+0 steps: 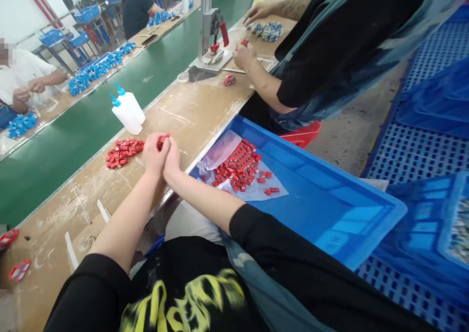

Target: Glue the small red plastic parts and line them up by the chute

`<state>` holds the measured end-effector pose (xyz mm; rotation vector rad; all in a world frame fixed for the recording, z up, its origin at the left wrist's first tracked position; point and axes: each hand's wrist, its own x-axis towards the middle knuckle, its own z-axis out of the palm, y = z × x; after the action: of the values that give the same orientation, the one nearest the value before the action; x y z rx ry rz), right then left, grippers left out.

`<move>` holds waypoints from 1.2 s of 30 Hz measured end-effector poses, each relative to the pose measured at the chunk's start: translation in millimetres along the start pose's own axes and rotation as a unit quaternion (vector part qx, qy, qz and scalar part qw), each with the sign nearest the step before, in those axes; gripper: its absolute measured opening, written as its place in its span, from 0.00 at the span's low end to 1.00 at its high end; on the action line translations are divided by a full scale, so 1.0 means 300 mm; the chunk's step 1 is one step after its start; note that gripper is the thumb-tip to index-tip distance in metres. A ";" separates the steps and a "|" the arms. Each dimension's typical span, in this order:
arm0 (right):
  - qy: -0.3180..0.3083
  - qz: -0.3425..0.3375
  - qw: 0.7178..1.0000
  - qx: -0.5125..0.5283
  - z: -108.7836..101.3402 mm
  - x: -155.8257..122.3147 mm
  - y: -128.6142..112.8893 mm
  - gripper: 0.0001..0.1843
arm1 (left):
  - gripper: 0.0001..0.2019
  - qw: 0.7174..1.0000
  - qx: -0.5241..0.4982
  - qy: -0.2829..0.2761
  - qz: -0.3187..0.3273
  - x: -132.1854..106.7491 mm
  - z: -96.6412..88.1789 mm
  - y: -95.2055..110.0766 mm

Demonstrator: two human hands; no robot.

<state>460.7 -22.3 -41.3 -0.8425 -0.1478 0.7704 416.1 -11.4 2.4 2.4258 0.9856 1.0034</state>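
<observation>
My left hand (pixel 153 155) and my right hand (pixel 171 157) are pressed together above the brown work surface, closed around a small red plastic part (pixel 164 137). Most of that part is hidden by my fingers. Just left of my hands lies a heap of red plastic parts (pixel 123 153). Behind the heap stand white squeeze bottles (pixel 129 111) with blue nozzles. To the right of my forearms, many more red parts (pixel 240 165) rest on a translucent plastic bag inside a blue bin (pixel 311 210).
A green conveyor belt (pixel 161 73) runs along the table's far side. Ahead, a press with a red handle (pixel 223 31) stands near a co-worker's hands (pixel 246 56). Red pieces (pixel 20 270) lie at the table's left end. Blue crates (pixel 421 224) stand at the right.
</observation>
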 end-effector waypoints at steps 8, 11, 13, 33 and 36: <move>-0.081 -0.114 0.981 -0.137 0.210 -0.035 0.213 0.16 | 0.14 0.987 0.112 0.079 -0.089 -0.029 -0.131 -0.323; -0.102 -0.161 0.952 -0.241 0.222 -0.015 0.234 0.17 | 0.14 0.983 0.131 0.076 -0.103 -0.049 -0.151 -0.348; -0.127 -0.162 0.934 -0.291 0.229 -0.004 0.241 0.18 | 0.14 0.981 0.138 0.076 -0.109 -0.063 -0.163 -0.355; -0.296 -0.368 0.794 -0.382 -0.077 0.017 -0.027 0.25 | 0.52 0.970 0.240 -0.046 -0.016 -0.226 -0.244 -0.254; -0.009 -0.350 0.837 -0.420 -0.567 0.008 -0.225 0.19 | 0.42 0.972 0.189 -0.036 0.137 -0.242 -0.193 -0.144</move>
<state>569.2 -153.9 -107.7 -1.4877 -0.8109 -0.0336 317.0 -30.1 -15.4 2.9570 0.9006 0.8660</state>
